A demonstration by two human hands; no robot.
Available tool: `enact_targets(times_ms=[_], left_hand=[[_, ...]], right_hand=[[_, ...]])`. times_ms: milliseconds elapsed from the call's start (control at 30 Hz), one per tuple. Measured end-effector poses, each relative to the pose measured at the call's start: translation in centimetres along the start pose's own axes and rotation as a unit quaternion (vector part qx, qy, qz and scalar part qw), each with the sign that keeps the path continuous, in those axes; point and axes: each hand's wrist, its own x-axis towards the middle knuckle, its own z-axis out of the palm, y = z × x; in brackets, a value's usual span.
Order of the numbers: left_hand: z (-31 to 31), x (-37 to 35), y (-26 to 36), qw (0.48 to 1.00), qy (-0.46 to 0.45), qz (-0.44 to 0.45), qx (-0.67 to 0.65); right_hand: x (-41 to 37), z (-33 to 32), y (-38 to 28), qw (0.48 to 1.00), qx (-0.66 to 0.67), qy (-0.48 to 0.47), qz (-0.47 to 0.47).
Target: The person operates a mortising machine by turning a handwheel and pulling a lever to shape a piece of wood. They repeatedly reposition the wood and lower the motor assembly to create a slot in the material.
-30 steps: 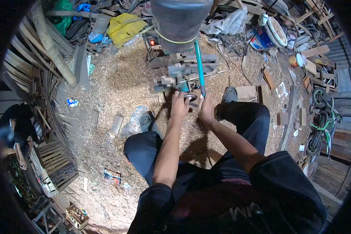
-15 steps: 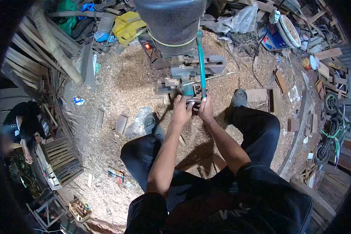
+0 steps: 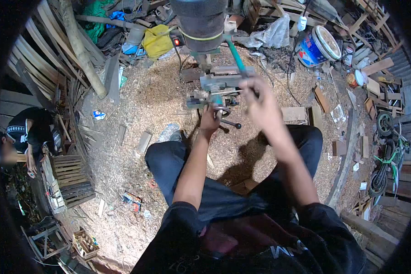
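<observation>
A bench-type machine with a dark motor housing [image 3: 198, 23] stands in front of me. From its side a long teal lever [image 3: 235, 55] slants down toward me. My right hand [image 3: 261, 102], smeared by motion, has its fingers wrapped around the lever's dark lower end. My left hand [image 3: 209, 119] is closed on the left side of a small metal handwheel [image 3: 225, 111] low on the machine. A black-knobbed handle [image 3: 236, 125] sticks out just below the wheel. Behind it lies the grey metal vise or table [image 3: 223, 81], partly covered by other parts.
Wood shavings cover the ground. A blue paint bucket [image 3: 313, 48] and a black cable [image 3: 291, 75] are at the right, with wood offcuts [image 3: 293, 113] nearer. A yellow cloth [image 3: 157, 42] and long timber poles [image 3: 80, 50] lie left. Another person [image 3: 34, 130] bends down at far left.
My right hand has left the handwheel area, moved up and right, and taken hold of the lever. The lever's lower end has swung upward. My left hand stays on the handwheel.
</observation>
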Motion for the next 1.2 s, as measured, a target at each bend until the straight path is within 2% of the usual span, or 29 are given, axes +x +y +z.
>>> enact_targets(times_ms=[33,67,100,133,167,233,300,333,400,433,467,500,567,600,633,700,800,867,900,967,1067,1167,1200], left_hand=[[-0.5,-0.1,0.6,0.999,-0.016,0.018,-0.026],[-0.2,-0.4,0.3,0.999,-0.014,-0.023,-0.037],[-0.2,-0.8,0.5,0.999,-0.011,-0.009,-0.035],[-0.5,-0.9,0.6,0.999,-0.007,0.007,-0.033],[-0.8,-1.0,0.5,0.999,-0.003,0.022,-0.03],[-0.4,-1.2,-1.0,0.999,-0.015,0.038,0.017],[0.2,-1.2,-2.4,0.998,-0.022,0.018,0.048],[-0.1,-1.5,-2.1,0.998,-0.011,0.027,0.049],[-0.7,-1.4,-0.7,0.998,-0.025,-0.017,0.062],[-1.2,-1.0,0.3,0.996,-0.031,-0.037,0.07],[-1.8,-1.2,1.7,0.999,-0.005,-0.03,0.02],[-1.6,-1.4,1.6,0.999,0.0,-0.031,0.021],[-1.3,-1.3,1.2,0.999,0.011,-0.032,0.025],[-1.3,-1.2,1.3,0.999,0.014,-0.035,0.032],[-1.4,-1.2,1.5,0.999,0.017,-0.04,0.03],[-1.4,-1.4,2.0,0.998,0.021,-0.051,0.025],[-1.4,-1.2,2.8,0.998,0.025,-0.057,0.023],[-1.5,-1.2,2.9,0.998,0.026,-0.059,0.02],[-1.5,-1.2,2.9,0.998,0.028,-0.058,0.018],[-1.4,-1.1,2.7,0.998,0.029,-0.062,0.011],[-1.4,-1.0,1.8,0.997,0.027,-0.073,-0.012],[-1.9,-1.4,1.1,0.996,0.037,-0.076,-0.042],[-2.1,-1.4,0.8,0.995,0.046,-0.074,-0.042]], right_hand=[[2.0,-2.2,-4.4,0.988,0.112,-0.035,0.1],[4.0,-3.6,-6.7,0.999,-0.005,0.03,-0.041],[6.3,-3.6,-7.8,0.972,0.006,0.138,-0.187],[9.0,-3.8,-8.6,0.913,0.016,0.243,-0.328],[12.0,-6.8,-8.7,0.964,0.061,0.039,-0.256],[15.1,-8.4,-7.5,0.968,0.075,-0.07,-0.231],[15.7,-3.9,-3.2,0.933,0.016,0.123,-0.339],[14.4,-3.4,-1.2,0.964,0.016,0.096,-0.249],[11.0,-1.8,3.8,0.989,-0.012,0.028,-0.144],[9.6,-0.4,9.5,0.985,-0.064,0.023,-0.156],[6.9,1.1,13.4,0.996,-0.049,0.004,-0.071],[4.6,2.8,20.7,0.996,-0.053,-0.069,0.025],[-1.5,6.1,33.2,0.951,0.133,-0.125,0.248],[-4.8,7.0,35.6,0.909,0.156,-0.084,0.378],[-7.4,7.7,37.6,0.9,0.098,-0.094,0.413],[-10.9,9.8,41.6,0.884,-0.114,-0.113,0.439],[-11.2,12.1,38.6,0.905,-0.044,-0.051,0.421],[-10.7,16.9,39.5,0.914,0.001,0.039,0.403],[-10.7,19.0,40.8,0.933,0.069,0.004,0.353],[-10.4,21.2,39.4,0.92,-0.05,0.027,0.388],[-9.1,18.4,33.2,0.899,-0.045,-0.022,0.436],[-8.7,18.3,25.8,0.922,-0.081,0.037,0.378],[-8.6,18.3,23.1,0.941,0.009,0.032,0.336]])
